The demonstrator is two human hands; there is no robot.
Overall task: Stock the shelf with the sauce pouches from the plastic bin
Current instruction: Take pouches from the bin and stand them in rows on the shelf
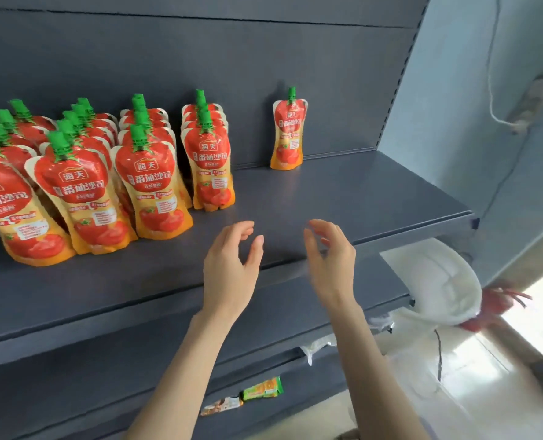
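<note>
Several red-and-orange tomato sauce pouches (pixel 155 182) with green caps stand in rows on the left half of the grey shelf (pixel 343 198). One lone pouch (pixel 288 131) stands upright against the back panel, apart from the rows. My left hand (pixel 232 265) and my right hand (pixel 330 258) hover over the shelf's front edge, palms facing each other, fingers loosely curled, holding nothing. The plastic bin is not clearly visible.
A white bag or sack (pixel 438 281) with red handles sits below the shelf at the right. Lower shelves (pixel 105 360) run beneath; small snack packets (pixel 262 389) lie on a low one. A blue wall (pixel 454 90) bounds the right side.
</note>
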